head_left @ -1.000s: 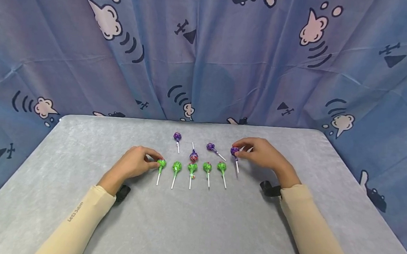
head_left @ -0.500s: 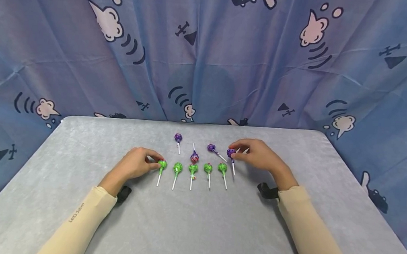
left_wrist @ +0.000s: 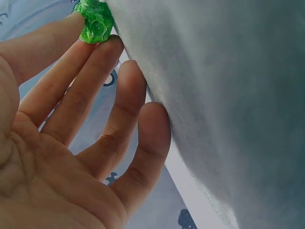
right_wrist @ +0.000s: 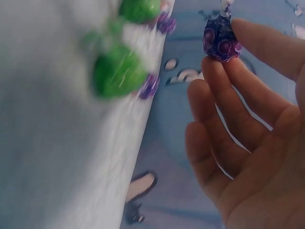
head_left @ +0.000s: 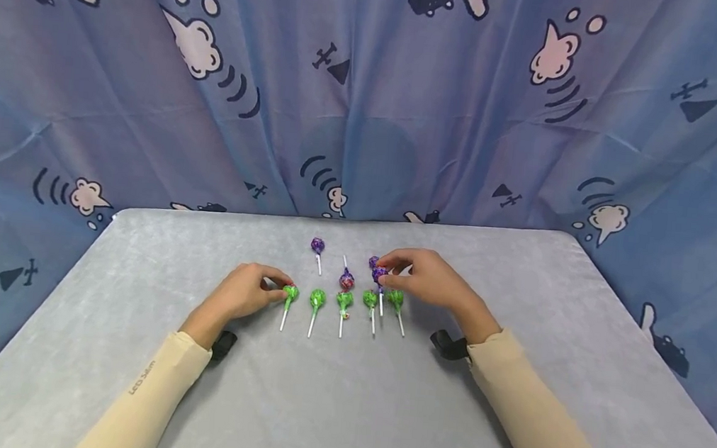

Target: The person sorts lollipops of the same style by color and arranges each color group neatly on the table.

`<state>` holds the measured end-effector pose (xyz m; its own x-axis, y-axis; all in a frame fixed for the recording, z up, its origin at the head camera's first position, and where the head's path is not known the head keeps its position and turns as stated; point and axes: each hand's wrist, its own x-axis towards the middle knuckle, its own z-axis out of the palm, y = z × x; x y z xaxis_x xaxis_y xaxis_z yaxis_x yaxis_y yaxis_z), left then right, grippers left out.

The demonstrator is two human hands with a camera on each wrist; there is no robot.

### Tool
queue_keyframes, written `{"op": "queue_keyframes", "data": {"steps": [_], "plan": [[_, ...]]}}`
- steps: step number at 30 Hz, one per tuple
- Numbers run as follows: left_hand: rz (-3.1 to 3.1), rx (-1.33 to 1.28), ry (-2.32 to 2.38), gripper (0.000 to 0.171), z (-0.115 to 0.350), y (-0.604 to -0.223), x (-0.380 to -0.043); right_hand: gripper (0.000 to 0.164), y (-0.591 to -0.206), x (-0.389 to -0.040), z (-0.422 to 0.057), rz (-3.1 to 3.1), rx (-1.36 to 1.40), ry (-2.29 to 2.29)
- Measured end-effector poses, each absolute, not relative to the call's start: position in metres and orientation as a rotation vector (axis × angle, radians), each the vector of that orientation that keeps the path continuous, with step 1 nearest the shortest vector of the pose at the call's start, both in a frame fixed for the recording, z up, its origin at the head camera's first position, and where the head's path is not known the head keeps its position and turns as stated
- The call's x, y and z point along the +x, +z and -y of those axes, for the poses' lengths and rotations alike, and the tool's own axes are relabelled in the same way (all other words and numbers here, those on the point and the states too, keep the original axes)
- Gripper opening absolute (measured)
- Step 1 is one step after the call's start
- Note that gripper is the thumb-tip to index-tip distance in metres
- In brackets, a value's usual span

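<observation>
At the left end of a row of green-wrapped lollipops, my left hand pinches the head of a green lollipop, whose stick points toward me. The left wrist view shows this green lollipop between thumb and fingertips, the other fingers spread loosely. My right hand holds a purple lollipop by its head, stick downward, over the right part of the row. In the right wrist view the purple lollipop is raised off the table between thumb and fingertips. Behind it a second purple lollipop is partly hidden.
Other green lollipops lie side by side, sticks toward me. Behind them are a purple lollipop and a red-and-purple one with its stick pointing away. A grey cloth covers the table; a blue patterned curtain hangs behind.
My right hand has moved left with the purple lollipop, from right of the row to over its right part. The left hand keeps its pinch on the green lollipop.
</observation>
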<state>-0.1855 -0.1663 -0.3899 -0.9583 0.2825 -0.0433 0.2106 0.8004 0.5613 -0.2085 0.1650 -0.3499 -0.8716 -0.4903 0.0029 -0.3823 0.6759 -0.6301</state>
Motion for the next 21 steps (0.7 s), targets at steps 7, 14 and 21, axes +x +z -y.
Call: {"op": "queue_keyframes", "data": {"steps": [7,14,21], "plan": [[-2.849,0.412,0.871,0.025,0.167,-0.39,-0.188,0.03,-0.345,-0.201,-0.131,-2.684,-0.726,-0.973],[-2.853,0.411,0.867,0.024,0.167,-0.388,-0.187,0.025,-0.348,-0.192,-0.1,-2.657,-0.748,-0.958],[-2.854,0.415,0.873,0.022,0.166,-0.389,-0.187,0.023,-0.351,-0.179,-0.076,-2.672,-0.776,-0.939]]}}
